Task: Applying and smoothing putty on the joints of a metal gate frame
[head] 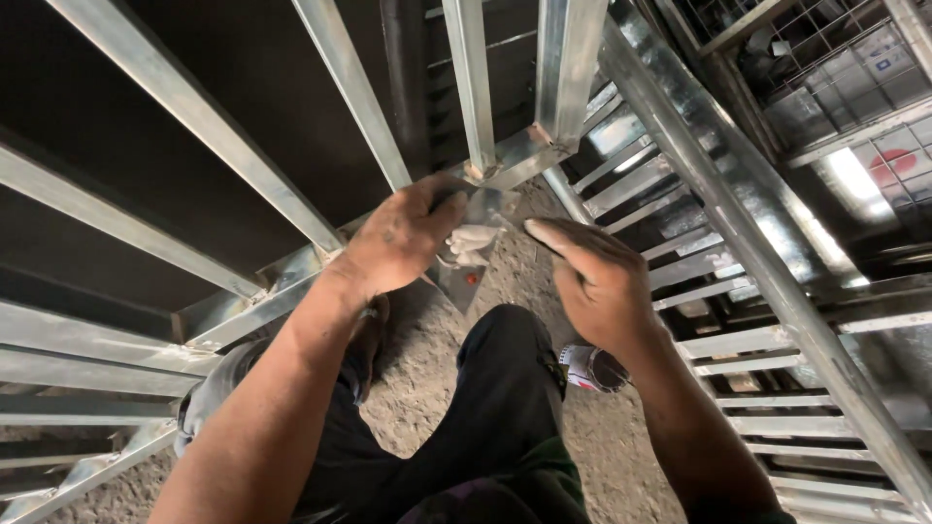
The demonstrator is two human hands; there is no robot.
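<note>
Head view: a rough grey concrete floor (427, 378) lies under a workshop crowded with bright galvanised square-tube steel frames (233, 165), more of them stacked at the right (738, 291). The left hand (403, 238) is closed on a small clear plastic bag holding white pieces (473, 243), just below a welded joint of the frame. The right hand (597, 277) is open, fingers together, its fingertips just beside the bag; whether they touch it cannot be told. A red-and-white spray can (592, 369) lies on the floor beside the person's dark-trousered knee (505, 349).
</note>
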